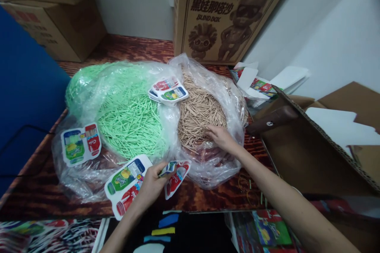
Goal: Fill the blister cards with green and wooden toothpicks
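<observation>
My left hand [152, 185] grips a folded printed card [177, 178] with a red cola bottle design, held near the table's front edge. Another printed card [128, 182] with green and red bottles lies flat beside that hand, partly under it. My right hand [221, 137] reaches into a bag of thin brown sticks [200, 116], fingers pinched together at the pile; the fingertips are partly hidden among the sticks. To the left, an open clear bag holds light green sticks [130, 126]. A small stack of cards [169, 90] rests on the plastic between both piles.
One card with sticks in its windows [80, 144] lies on plastic at the left. Cardboard boxes stand behind, including a printed blind box carton [231, 16]. An open carton [297, 146] and white-backed cards [261, 83] are at right. A blue panel [26, 79] borders the left.
</observation>
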### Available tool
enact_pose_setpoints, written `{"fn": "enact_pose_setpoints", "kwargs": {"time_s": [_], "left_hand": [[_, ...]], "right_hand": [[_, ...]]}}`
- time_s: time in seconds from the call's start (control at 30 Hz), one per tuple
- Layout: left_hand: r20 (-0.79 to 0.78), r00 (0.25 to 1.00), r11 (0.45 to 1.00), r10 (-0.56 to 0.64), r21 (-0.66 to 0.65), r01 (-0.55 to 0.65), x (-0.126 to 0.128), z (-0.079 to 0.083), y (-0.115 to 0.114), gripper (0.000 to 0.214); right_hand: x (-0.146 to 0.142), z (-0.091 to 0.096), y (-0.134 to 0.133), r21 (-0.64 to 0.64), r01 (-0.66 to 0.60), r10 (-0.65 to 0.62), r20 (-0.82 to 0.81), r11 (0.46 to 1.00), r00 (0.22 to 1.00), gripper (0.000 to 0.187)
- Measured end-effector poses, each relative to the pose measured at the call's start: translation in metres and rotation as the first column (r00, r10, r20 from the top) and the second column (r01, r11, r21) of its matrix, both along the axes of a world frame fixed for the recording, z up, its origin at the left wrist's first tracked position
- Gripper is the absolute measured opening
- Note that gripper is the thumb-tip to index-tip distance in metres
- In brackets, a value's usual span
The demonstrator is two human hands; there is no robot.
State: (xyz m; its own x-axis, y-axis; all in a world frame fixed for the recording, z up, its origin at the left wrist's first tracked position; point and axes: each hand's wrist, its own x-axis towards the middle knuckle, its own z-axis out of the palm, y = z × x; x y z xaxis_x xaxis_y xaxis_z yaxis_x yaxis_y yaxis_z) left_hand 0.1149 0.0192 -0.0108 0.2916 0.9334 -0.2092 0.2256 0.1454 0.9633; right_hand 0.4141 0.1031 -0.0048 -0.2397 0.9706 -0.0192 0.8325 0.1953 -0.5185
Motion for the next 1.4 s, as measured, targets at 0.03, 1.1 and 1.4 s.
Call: {"fn": "enact_pose_setpoints", "kwargs": {"time_s": [0.03,1.1,1.4], "left_hand": [[0.001,1.0,1.0,-0.002,-0.002,0.002,0.001,0.001,0.0,0.028],[-0.003,1.0,0.996,-0.004,-0.093,0.004,0.0,0.003,-0.003,0.028],[0.0,1.0,0.993,0.022,-0.118,-0.022,0.004,0.003,-0.003,0.027]], "right_hand": [[-0.001,0.001,0.003,-0.035,0.043,-0.046,-0.106,0.998,0.993,0.019],[-0.045,0.012,-0.031,-0.278,0.299,-0.385,-0.829,0.913,0.405,0.023],[-0.083,-0.034,-0.091,-0.079,0.446,-0.363,-0.715,0.891,0.598,0.013]]}}
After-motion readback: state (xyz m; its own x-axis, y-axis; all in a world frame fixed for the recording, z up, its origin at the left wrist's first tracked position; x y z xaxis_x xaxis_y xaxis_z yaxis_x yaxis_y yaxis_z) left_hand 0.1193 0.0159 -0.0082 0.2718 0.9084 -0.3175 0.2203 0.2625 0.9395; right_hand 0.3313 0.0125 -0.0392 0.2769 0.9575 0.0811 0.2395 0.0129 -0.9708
